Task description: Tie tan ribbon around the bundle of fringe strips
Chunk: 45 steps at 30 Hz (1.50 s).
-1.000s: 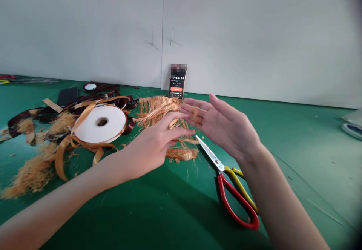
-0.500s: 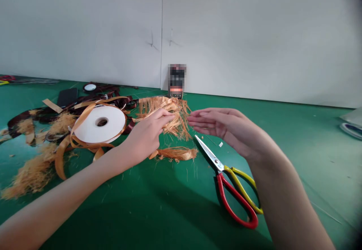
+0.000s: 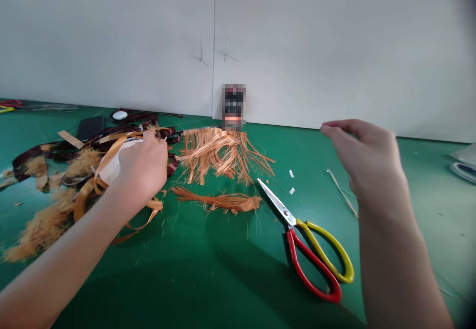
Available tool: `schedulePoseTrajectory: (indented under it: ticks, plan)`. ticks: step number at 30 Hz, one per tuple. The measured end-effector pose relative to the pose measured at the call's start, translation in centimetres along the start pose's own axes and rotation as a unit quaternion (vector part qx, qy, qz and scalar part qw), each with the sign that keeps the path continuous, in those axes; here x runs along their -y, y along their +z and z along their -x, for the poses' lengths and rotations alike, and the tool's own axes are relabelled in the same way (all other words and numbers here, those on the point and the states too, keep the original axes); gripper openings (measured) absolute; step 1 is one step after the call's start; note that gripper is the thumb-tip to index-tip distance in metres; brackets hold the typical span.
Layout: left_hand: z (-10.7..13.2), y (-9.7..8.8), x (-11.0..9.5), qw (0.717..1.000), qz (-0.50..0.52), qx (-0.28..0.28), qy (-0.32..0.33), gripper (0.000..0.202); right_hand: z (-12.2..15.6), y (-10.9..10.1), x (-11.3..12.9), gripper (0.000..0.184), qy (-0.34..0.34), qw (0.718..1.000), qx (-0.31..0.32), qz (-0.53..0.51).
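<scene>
My left hand (image 3: 143, 165) sits on a white ribbon spool (image 3: 113, 166), with its fingers curled over the top and hiding the core. Tan satin ribbon (image 3: 111, 143) loops around that spool. Whatever the fingers may pinch is hidden. My right hand (image 3: 362, 155) hangs in the air at the right, fingers curled, with nothing visible in them. Between the hands lies a frayed orange ribbon fringe (image 3: 219, 153), and below it a twisted orange strip (image 3: 219, 201). Red-and-yellow-handled scissors (image 3: 286, 216) lie with their blades shut, below and left of my right hand.
A green mat (image 3: 208, 264) covers the table, which meets a white wall. A blurred phone (image 3: 233, 106) leans at the back. Dark ribbon (image 3: 92, 140) and orange fluff (image 3: 37, 232) are heaped at the left. White scraps (image 3: 291, 173) and a thin stick (image 3: 342, 192) lie at the right.
My left hand has moved left from the fringe onto the spool. My right hand has lifted and moved right, away from the fringe, which now lies fully uncovered and spread out.
</scene>
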<state>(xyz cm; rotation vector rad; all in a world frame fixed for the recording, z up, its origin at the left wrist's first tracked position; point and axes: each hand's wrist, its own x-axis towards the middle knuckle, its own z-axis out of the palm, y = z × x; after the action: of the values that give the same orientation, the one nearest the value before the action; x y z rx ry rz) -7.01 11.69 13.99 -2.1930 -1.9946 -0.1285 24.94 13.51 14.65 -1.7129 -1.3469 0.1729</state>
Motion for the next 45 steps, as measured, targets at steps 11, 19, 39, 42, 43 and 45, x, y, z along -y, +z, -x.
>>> schedulePoseTrajectory:
  ticks: [11,19,39,42,43,45]
  plan:
    - [0.6,-0.6,-3.5,0.885,0.454,-0.083,0.066,0.046,3.1,1.9,3.0,0.093,0.045,0.997,0.064,0.009]
    - [0.9,-0.2,-4.7,0.763,0.646,0.021,0.005,0.028,5.8,1.7,6.0,0.066,0.094,0.870,0.428,-0.225]
    - [1.3,0.2,-5.3,0.575,0.805,0.141,-0.043,0.016,7.3,3.8,7.2,0.043,0.062,0.870,0.313,-0.377]
    - [1.2,0.4,-5.2,0.501,0.842,0.195,-0.055,0.021,7.3,3.9,7.1,0.042,0.070,0.855,0.315,-0.406]
    - [1.2,0.5,-5.2,0.481,0.849,0.210,-0.060,0.023,7.3,4.0,7.0,0.041,0.071,0.848,0.316,-0.420]
    - [1.2,0.6,-5.2,0.448,0.861,0.232,-0.066,0.026,7.3,4.1,6.9,0.040,0.075,0.826,0.325,-0.454]
